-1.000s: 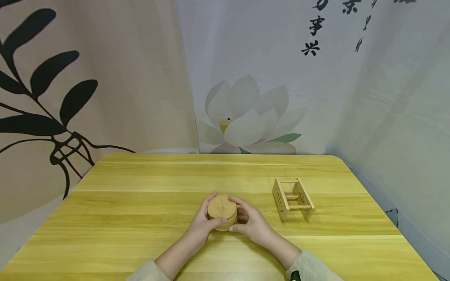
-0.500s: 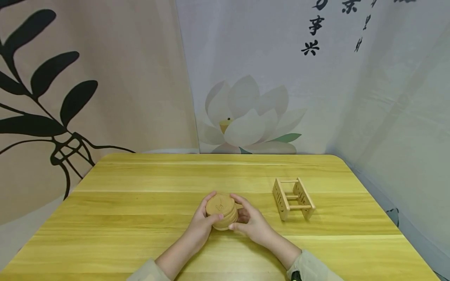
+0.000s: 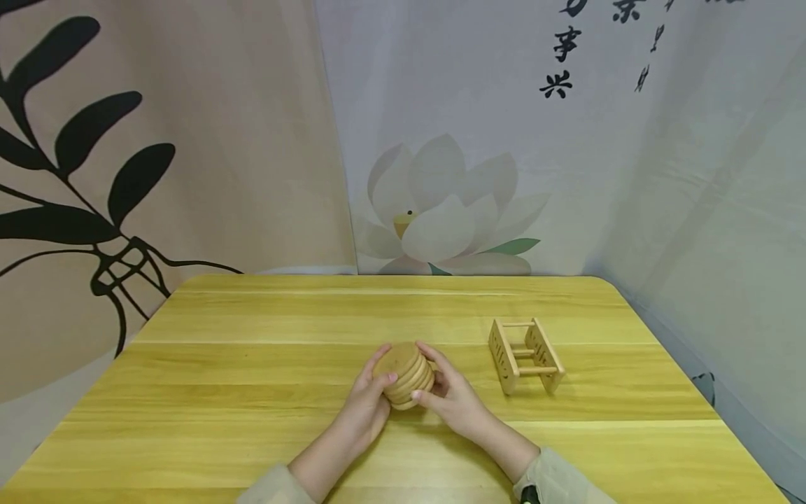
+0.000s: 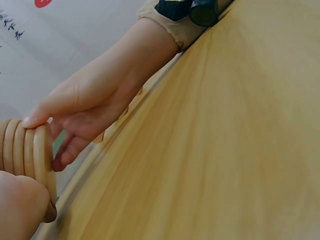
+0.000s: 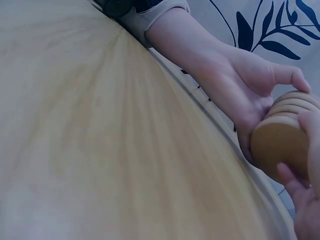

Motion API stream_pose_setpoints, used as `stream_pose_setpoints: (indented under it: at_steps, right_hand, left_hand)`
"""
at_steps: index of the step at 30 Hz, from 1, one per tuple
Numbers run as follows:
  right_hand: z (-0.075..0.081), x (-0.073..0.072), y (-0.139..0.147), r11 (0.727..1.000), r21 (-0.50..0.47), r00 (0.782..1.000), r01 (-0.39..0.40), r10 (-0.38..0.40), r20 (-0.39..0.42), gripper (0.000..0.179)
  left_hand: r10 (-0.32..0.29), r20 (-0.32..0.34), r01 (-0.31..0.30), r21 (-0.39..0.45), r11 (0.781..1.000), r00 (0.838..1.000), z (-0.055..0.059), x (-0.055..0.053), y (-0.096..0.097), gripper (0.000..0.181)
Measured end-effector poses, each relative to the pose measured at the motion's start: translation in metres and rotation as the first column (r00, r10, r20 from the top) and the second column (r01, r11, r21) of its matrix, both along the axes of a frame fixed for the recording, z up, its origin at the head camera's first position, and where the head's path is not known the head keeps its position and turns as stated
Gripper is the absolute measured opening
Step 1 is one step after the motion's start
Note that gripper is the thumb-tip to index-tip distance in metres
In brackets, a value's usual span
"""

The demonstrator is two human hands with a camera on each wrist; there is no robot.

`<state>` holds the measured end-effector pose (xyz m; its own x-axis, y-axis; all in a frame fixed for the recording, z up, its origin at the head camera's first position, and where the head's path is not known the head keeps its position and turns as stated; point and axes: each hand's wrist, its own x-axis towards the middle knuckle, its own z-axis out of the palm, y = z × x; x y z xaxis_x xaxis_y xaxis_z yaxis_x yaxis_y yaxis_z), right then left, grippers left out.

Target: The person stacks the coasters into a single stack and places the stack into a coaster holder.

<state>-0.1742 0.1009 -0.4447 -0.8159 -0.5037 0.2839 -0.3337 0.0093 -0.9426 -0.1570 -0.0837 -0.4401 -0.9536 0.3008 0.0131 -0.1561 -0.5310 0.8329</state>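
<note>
Both hands hold a stack of round wooden coasters (image 3: 397, 360) just above the near middle of the table. The stack leans, so the rims of several coasters show on its right side. My left hand (image 3: 365, 404) grips it from the left, thumb across the near edge and fingers on the far side. From the right, my right hand (image 3: 455, 399) pinches the lower coasters between thumb and fingers. In the left wrist view the coasters (image 4: 19, 150) stand edge-on, side by side. The right wrist view shows the flat underside of the bottom coaster (image 5: 277, 142) with right fingertips against it.
A small wooden rack (image 3: 525, 357) with slotted sides and crossbars stands on the table to the right of the hands. The wood-grain table (image 3: 252, 392) reaches back to a printed curtain (image 3: 453, 105).
The stack has shifted slightly right and tilted, its upright pile now fanned so more rims show. The left hand moved right with it. The rack has stayed where it was.
</note>
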Motion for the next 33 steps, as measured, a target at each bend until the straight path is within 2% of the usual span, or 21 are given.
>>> stream_pose_setpoints:
  at_steps: [5, 8, 13, 18, 27, 33]
  right_hand:
    - [0.002, 0.001, -0.002, 0.998, -0.030, 0.998, 0.060, -0.060, 0.018, 0.073]
    - [-0.002, -0.001, -0.003, 0.993, -0.018, 0.993, 0.121, -0.120, 0.017, 0.074]
    - [0.000, -0.001, -0.005, 0.973, 0.008, 0.973, 0.231, -0.231, 0.017, 0.082]
    - [0.002, -0.001, -0.005, 0.950, 0.046, 0.951, 0.308, -0.306, -0.042, 0.088]
    - [0.001, 0.000, 0.002, 0.951, 0.069, 0.950, 0.301, -0.293, -0.107, 0.085]
    - [0.004, 0.000, 0.006, 0.954, 0.106, 0.957, 0.282, -0.271, -0.107, 0.085]
  left_hand:
    - [0.021, 0.020, -0.022, 0.057, 0.998, 1.000, 0.001, 0.000, 0.009, 0.078]
    - [0.031, 0.024, -0.032, 0.058, 0.998, 0.999, 0.001, -0.001, 0.014, 0.077]
    - [0.023, 0.027, -0.025, 0.050, 0.998, 0.999, 0.002, -0.002, 0.021, 0.078]
    - [0.024, 0.028, -0.025, 0.037, 0.999, 0.999, 0.000, -0.003, 0.025, 0.080]
    - [-0.001, -0.015, -0.001, -0.097, 0.995, 1.000, -0.003, -0.005, 0.018, 0.073]
    - [-0.045, -0.047, 0.034, -0.209, 0.977, 0.998, -0.003, -0.007, 0.011, 0.072]
